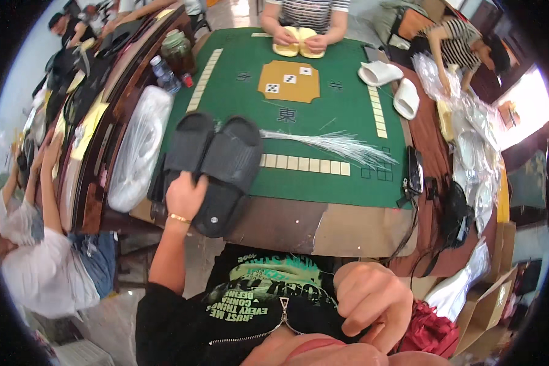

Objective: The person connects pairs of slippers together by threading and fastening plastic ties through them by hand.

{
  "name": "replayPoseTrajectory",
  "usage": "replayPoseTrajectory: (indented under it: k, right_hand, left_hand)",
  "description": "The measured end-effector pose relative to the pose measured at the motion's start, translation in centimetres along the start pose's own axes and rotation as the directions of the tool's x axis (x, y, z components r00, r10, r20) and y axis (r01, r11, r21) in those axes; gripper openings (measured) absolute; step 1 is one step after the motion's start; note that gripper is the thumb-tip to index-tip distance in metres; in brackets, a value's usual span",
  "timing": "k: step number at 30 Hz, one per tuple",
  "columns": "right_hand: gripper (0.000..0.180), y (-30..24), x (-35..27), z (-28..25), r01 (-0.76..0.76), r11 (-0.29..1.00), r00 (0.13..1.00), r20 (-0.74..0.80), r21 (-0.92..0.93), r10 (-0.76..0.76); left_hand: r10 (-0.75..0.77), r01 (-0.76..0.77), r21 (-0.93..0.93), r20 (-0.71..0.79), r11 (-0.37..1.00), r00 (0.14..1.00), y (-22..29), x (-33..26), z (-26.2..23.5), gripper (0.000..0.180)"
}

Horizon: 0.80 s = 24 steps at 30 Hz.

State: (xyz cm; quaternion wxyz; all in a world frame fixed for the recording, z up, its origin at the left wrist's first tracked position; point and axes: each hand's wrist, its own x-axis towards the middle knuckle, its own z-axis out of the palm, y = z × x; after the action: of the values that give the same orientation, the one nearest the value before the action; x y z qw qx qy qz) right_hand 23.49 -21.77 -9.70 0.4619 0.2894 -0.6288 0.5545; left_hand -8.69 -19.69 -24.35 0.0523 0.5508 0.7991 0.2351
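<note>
My left hand (185, 196), with a gold bracelet at its wrist, grips a pair of black slide sandals (233, 149) side by side, over the left near part of the green mat. The palm side of that hand is hidden. Close to the camera at the lower right is my right hand (375, 299), its fingers curled in; whatever they hold, if anything, cannot be made out. A bundle of thin clear plastic strands (332, 144) lies on the mat just right of the sandals.
Across the green mat (226, 91), a person holds yellow slides (299, 43). White slides (381, 74) lie at the right edge. At left are a plastic-wrapped pack (141, 146), a bottle (165, 73) and a jar (178, 49). A black device with a cable (415, 171) sits at right.
</note>
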Motion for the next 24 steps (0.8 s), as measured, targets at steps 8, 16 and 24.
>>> replayPoseTrajectory:
  k: [8, 16, 24]
  right_hand:
    - [0.018, -0.1, -4.1, -5.7, -0.390, 0.866, 0.914, -0.241, -0.314, 0.325]
    - [0.024, 2.2, -17.5, -26.6, -0.623, 0.750, -0.079, -0.973, 0.219, 0.218]
    - [0.037, -2.9, -26.6, -41.8, -0.957, -0.291, 0.132, -0.888, 0.002, -0.441]
  left_hand:
    - [0.019, -0.024, -0.043, -0.110, 0.999, 0.994, 1.8, -2.5, 1.3, 0.019]
    - [0.459, -0.345, -0.430, 0.194, 0.834, 0.867, 9.8, -6.9, 9.5, 0.017]
    - [0.585, -0.436, -0.477, 0.224, 0.763, 0.780, 10.2, -7.3, 13.7, 0.015]
